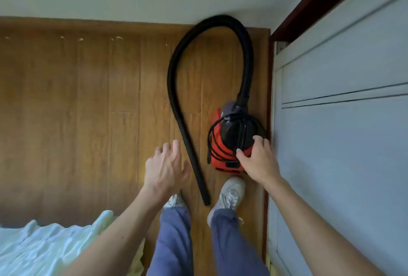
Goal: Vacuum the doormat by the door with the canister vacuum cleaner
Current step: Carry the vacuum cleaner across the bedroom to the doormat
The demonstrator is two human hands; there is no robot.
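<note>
A red and black canister vacuum cleaner (229,141) stands on the wooden floor against the pale cabinet. A black power cord (213,141) is wound around its body. Its black hose (174,90) loops up toward the wall and comes back down, its free end lying between my feet. My right hand (257,158) grips the rear top of the canister, fingers curled over the black cover. My left hand (165,167) hovers with fingers spread just left of the hose and holds nothing. No doormat is in view.
A pale blue cabinet (342,143) fills the right side, close against the vacuum. A bed with light bedding (44,247) sits at the lower left. Wooden floor (77,110) extends left to the white wall. My two feet in grey shoes (231,194) stand beside the hose end.
</note>
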